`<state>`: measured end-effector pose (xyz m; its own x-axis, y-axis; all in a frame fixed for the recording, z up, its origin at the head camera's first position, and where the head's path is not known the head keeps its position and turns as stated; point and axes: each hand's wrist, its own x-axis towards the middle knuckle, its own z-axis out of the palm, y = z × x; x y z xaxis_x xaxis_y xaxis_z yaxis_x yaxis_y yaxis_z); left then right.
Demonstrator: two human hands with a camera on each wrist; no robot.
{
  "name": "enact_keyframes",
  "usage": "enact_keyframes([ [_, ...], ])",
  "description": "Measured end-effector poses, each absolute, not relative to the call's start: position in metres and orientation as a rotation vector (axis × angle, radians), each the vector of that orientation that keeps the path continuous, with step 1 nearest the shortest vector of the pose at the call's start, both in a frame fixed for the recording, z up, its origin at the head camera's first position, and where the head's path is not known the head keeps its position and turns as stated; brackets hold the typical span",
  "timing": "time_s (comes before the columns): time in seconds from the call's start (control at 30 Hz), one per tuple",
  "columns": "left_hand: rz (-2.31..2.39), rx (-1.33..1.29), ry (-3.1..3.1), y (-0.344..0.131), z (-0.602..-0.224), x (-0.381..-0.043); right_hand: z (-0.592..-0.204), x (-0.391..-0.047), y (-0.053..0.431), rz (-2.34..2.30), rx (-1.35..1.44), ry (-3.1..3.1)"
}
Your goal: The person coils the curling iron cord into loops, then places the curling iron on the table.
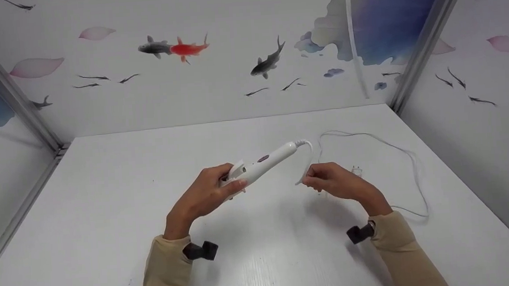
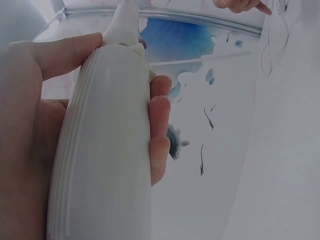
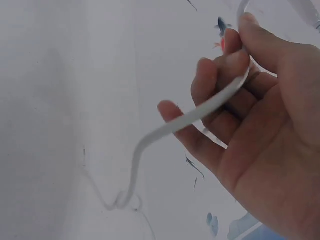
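Observation:
A white hair curling iron [image 1: 269, 160] slants up to the right above the table, with a dark oval panel on its handle. My left hand [image 1: 206, 190] grips it around its lower left end, thumb on one side and fingers on the other. In the left wrist view the broad ribbed white body [image 2: 105, 140] fills that hand. From the handle's tip the white cord [image 1: 311, 150] curves down to my right hand [image 1: 338, 182], which pinches it between thumb and fingers. The right wrist view shows a length of cord [image 3: 185, 120] crossing below the fingers.
The rest of the cord [image 1: 416, 173] lies in a wide loop on the white table [image 1: 86, 206] at the right. A small plug [image 1: 357, 170] sits just behind the right hand. Printed panels with fish [image 1: 189, 49] enclose the table at the back and sides.

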<state>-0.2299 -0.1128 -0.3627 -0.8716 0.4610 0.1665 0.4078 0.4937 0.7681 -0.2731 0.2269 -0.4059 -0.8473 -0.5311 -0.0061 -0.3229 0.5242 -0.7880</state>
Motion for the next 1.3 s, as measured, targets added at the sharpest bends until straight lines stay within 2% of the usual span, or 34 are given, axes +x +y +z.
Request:
enact_keyframes([
  [0.3,1.252,0.859,2.586,-0.106,-0.364,-0.23,-0.41,-0.276,0.219,-1.28,-0.592,2.594],
  [0.47,1.168,0.899,2.55,-0.1,-0.367,-0.232,-0.408,-0.278,0.221,-1.309,-0.66,2.672],
  [0.73,1.048,0.832,2.584,-0.1,-0.371,-0.232,-0.377,-0.284,0.21,-1.34,-0.638,2.763],
  [1.0,1.078,0.685,2.64,-0.106,-0.372,-0.235,-0.342,-0.265,0.198,-1.337,-0.815,2.83],
  [1.3,1.22,0.569,2.728,-0.121,-0.366,-0.238,-0.353,-0.259,0.198,-1.353,-1.073,2.529],
])
